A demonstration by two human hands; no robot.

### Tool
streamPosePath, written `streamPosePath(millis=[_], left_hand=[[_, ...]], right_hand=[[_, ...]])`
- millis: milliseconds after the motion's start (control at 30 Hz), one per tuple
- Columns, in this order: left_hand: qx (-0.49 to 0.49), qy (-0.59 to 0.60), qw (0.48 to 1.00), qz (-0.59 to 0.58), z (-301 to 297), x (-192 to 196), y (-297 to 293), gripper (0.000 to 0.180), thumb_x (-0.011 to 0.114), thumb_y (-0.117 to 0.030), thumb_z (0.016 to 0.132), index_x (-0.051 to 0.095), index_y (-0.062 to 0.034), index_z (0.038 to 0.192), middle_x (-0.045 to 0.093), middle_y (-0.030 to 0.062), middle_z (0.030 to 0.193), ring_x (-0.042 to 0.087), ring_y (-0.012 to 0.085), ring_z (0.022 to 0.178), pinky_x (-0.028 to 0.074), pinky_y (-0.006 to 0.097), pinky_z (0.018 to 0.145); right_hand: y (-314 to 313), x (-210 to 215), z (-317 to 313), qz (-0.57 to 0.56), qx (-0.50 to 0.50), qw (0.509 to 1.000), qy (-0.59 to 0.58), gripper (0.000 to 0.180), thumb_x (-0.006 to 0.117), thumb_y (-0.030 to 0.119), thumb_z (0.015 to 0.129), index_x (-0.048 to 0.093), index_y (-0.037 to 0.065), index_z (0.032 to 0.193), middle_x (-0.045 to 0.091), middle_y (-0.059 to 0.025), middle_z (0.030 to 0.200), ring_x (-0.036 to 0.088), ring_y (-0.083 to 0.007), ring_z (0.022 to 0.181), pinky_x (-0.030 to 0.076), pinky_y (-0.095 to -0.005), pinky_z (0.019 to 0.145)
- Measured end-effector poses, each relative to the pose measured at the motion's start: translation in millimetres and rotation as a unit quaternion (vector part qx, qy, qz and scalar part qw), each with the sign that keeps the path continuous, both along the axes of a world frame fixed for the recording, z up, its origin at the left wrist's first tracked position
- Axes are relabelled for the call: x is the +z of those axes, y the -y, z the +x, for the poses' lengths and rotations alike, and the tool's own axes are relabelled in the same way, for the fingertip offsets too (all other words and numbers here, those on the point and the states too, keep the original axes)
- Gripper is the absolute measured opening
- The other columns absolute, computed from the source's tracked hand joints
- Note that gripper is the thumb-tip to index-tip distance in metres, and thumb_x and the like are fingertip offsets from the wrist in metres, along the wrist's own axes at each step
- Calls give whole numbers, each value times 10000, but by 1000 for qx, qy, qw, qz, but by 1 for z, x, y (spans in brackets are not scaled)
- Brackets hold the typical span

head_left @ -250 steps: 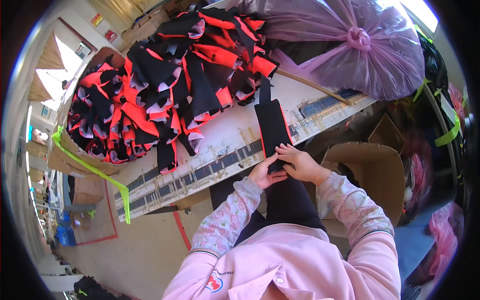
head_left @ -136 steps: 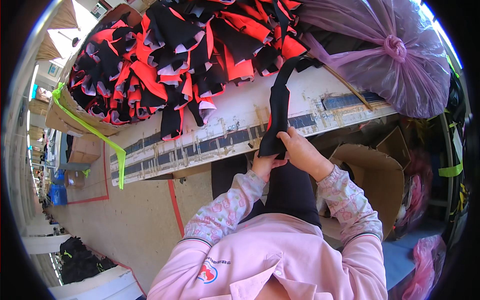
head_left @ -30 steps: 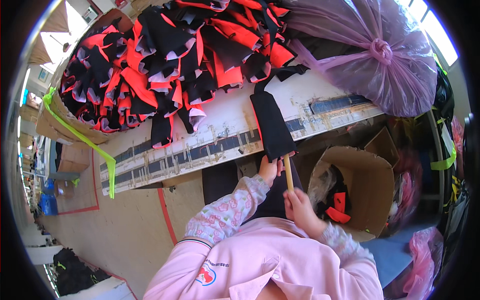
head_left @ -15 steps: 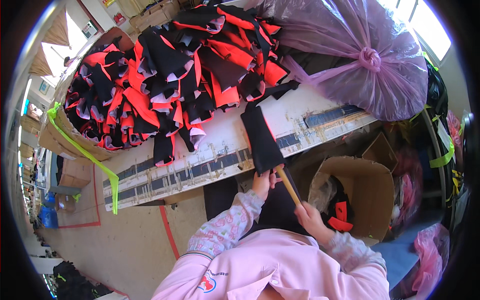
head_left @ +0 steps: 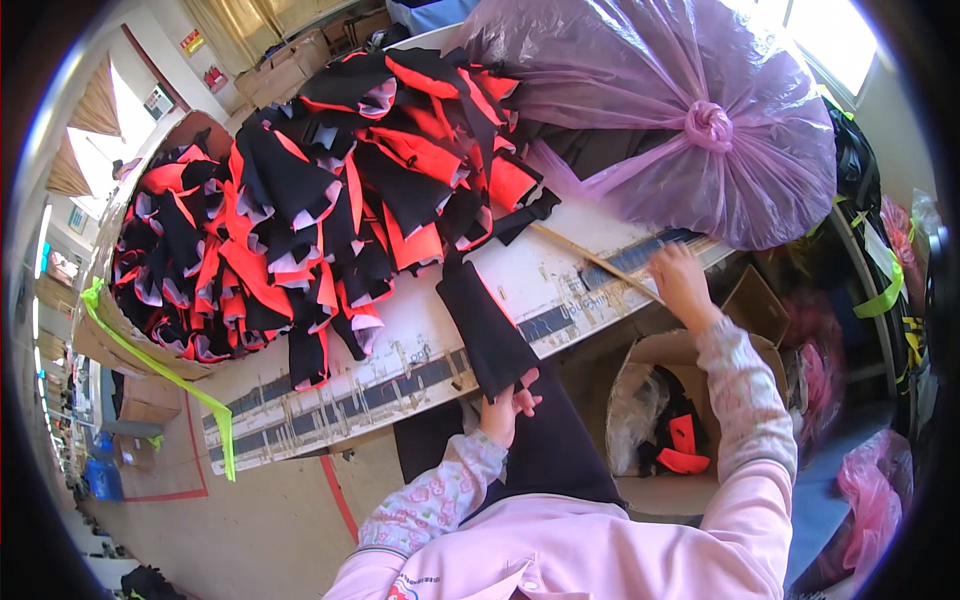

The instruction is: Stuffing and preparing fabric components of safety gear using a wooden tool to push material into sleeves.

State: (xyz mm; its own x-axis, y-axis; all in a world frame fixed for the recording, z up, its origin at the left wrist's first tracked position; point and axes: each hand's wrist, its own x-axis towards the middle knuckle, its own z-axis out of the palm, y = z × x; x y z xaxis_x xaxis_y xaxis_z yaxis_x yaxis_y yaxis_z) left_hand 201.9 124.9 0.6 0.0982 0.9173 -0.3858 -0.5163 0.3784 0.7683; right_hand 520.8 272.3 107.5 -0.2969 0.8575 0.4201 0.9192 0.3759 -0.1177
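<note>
My left hand [head_left: 505, 412] grips the lower end of a black fabric sleeve piece [head_left: 485, 325], just off the table's near edge. The piece is narrow and shows a little orange at its side. Its far end lies on the table by the heap. A thin wooden stick [head_left: 600, 263] rests slantwise on the table, its far end near a black strap end. My right hand [head_left: 682, 282] is over the near right edge of the table, beside the stick's near end, with fingers bent but apart and nothing visible in them.
A large heap of black and orange fabric pieces [head_left: 300, 220] fills the table's left, partly in a cardboard box. A knotted purple plastic bag [head_left: 690, 170] stands at the back right. Below the table edge is an open carton [head_left: 735, 420] holding scraps. A yellow-green strap [head_left: 170, 365] hangs at left.
The stick has left the fabric piece and now lies on the table. My right hand has moved forward and right, off the stick; my left hand keeps the piece, slightly lower and left.
</note>
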Motion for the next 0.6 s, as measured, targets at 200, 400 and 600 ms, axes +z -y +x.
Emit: streamPosePath(millis=[200,400,600], left_hand=[[-21,-33,999,14,-4,-11,4,291,440,-247,959,543,-44,1138,603,123,1071,523,123,565,530,372,693],[-10,-10,1000,10,-4,-3,5,292,411,-225,970,522,-38,1164,593,133,1092,517,127,573,523,406,751],[-24,0,1000,16,-4,3,2,298,418,-241,968,521,-33,1155,594,138,1082,511,118,560,525,399,744]], right_hand=[[-171,14,-52,132,89,949,-272,182,574,133,822,596,-34,891,615,-205,893,587,-371,843,477,-407,752],[-215,-23,-51,-278,-296,818,-407,414,679,330,749,641,-71,841,625,-275,886,605,-404,885,486,-410,761],[-202,-26,-68,-130,-326,861,-368,390,691,312,724,647,-61,833,644,-240,838,636,-340,801,492,-382,731]])
